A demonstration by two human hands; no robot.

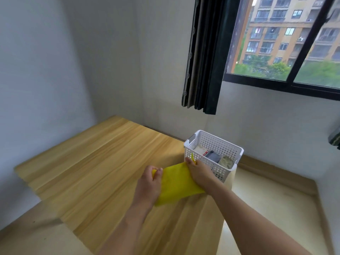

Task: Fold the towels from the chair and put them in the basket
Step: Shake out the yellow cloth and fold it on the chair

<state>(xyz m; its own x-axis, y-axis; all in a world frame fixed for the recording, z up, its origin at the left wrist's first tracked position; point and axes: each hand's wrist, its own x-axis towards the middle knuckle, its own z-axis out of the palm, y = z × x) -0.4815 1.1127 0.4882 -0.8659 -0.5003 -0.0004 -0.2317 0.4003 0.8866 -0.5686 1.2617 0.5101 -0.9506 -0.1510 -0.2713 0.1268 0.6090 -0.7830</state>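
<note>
Soft daylight from the window point(283, 39); slightly blurred throughout, with wide-angle bending at the edges

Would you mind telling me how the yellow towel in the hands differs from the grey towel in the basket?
The yellow towel is bright and plain; the grey towel is dull, with a red-and-white strip at one end. The yellow towel is spread between the left hand and right hand over the table; the grey towel is folded compactly. The yellow towel is outside the white basket; the grey towel is inside. Both are cloth towels.
</note>
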